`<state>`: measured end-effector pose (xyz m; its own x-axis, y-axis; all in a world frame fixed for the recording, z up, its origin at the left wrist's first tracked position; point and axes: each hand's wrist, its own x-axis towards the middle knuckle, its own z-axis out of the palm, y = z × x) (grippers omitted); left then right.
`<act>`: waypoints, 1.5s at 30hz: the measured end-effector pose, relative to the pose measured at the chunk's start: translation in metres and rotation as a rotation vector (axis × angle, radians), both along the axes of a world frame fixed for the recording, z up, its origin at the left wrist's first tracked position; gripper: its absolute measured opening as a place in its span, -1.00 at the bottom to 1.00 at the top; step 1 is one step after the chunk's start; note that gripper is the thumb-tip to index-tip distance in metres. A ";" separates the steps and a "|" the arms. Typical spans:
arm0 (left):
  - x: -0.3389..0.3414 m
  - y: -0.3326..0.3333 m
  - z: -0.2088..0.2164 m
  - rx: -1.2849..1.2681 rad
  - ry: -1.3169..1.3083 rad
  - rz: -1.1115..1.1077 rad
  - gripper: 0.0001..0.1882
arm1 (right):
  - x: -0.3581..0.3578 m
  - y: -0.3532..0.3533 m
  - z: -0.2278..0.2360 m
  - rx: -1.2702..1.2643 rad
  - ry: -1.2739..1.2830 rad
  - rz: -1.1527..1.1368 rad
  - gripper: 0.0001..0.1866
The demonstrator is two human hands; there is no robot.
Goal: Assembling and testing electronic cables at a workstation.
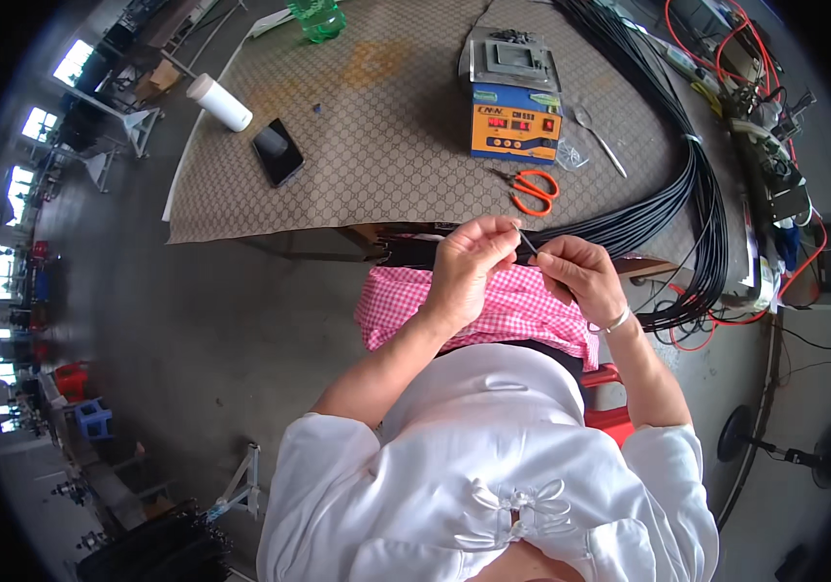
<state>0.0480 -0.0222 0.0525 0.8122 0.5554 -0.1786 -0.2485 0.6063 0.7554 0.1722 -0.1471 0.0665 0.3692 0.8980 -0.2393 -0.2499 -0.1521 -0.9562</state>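
Note:
A short stretch of thin black cable (528, 242) runs between my two hands, just past the front edge of the table. The thumb and forefinger of my left hand (473, 267) are pinched at its upper end, where a tiny pale tip shows. My right hand (582, 276), with a bracelet at the wrist, grips the cable lower down between thumb and fingers. Whether a separate small part sits on the cable end is too small to tell. Close beyond my hands lie scissors with orange handles (537, 194). A thick bundle of black cables (643, 223) curves past my right hand.
An orange and blue box with red displays (514, 131) stands on the patterned table (376, 175), a metal tray (512, 60) on top. A spoon (602, 142) lies beside it. Leftward are a phone (277, 152), a white bottle (219, 103) and a green bottle (318, 19). Pink checked cloth (396, 303) covers my lap.

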 end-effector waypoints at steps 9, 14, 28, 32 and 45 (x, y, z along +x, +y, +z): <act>0.003 0.013 -0.006 -0.285 -0.068 -0.155 -0.88 | -0.007 0.007 -0.019 0.138 -0.568 -0.089 -0.89; 0.008 0.015 -0.018 -0.520 -0.195 -0.212 -0.85 | -0.005 0.011 -0.012 0.036 0.010 -0.046 -0.86; 0.004 0.012 0.000 0.370 0.151 0.005 -0.91 | 0.000 0.006 -0.020 0.050 -0.142 -0.066 -0.92; 0.004 0.013 0.001 0.387 0.159 -0.002 -0.92 | -0.002 0.008 -0.025 0.091 -0.280 -0.082 -0.95; 0.019 0.003 -0.016 -0.289 -0.137 -0.051 -0.89 | 0.005 0.013 -0.034 0.162 0.496 0.031 -0.86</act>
